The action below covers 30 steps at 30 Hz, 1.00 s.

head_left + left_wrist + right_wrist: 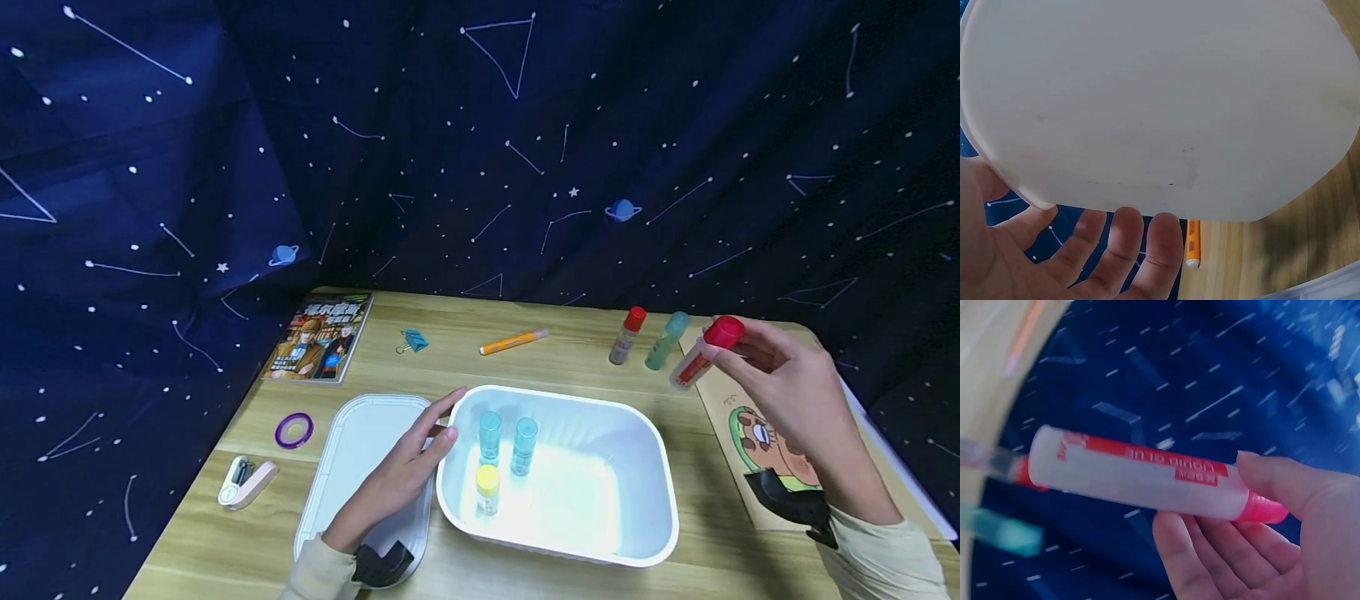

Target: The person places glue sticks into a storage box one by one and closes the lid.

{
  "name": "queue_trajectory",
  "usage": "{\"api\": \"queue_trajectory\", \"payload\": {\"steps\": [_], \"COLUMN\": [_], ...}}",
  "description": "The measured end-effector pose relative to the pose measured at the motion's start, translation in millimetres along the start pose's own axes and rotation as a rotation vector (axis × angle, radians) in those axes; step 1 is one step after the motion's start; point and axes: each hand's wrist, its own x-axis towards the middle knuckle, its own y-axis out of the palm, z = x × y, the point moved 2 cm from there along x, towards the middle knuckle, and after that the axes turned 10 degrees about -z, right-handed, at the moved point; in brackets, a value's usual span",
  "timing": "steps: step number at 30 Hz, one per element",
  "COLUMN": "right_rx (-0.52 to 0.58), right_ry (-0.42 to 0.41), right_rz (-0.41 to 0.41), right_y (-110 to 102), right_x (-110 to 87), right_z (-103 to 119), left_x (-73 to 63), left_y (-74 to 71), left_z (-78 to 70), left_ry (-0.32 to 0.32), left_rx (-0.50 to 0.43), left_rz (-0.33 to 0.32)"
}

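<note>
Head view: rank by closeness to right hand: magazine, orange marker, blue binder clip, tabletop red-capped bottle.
1. Red-capped bottle, left of right hand
2. Orange marker, beyond the white tub
3. Blue binder clip, left of marker
4. Magazine, far left

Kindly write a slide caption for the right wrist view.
The right hand grips a red-labelled liquid glue bottle before blue cloth.

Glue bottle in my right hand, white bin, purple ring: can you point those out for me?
Glue bottle (1138,474): right wrist view, on the middle of its body.
White bin (573,493): head view, on the bare floor inside it.
Purple ring (278,432): head view, on the left side of its band.
</note>
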Motion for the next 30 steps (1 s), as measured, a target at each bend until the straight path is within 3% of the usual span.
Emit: {"api": "queue_trajectory", "payload": {"steps": [5,11,20,30], "right_rx": [0.077,0.154,0.278,0.389], "right_ry": [-0.131,-0.216,-0.214,-0.291], "right_rz": [0.041,0.197,0.596,0.978], "right_y": [-8.0,5.1,46.5,94.7], "right_x": [-11.0,-33.6,-53.0,-59.3], "right_z": [46.5,86.3,118.9,125.3], "left_x": [-0.8,-0.3,-0.4,-0.3], "left_y": [-0.3,0.5,0.0,-0.5], "left_z": [0.8,1.7,1.7,0.9], "left_ry": [-0.002,0.0,0.0,0.023], "left_rx": [-0.001,-0.004,0.002,-0.015], "left_rz": [-0.007,-0.002,-0.014,0.001]}}
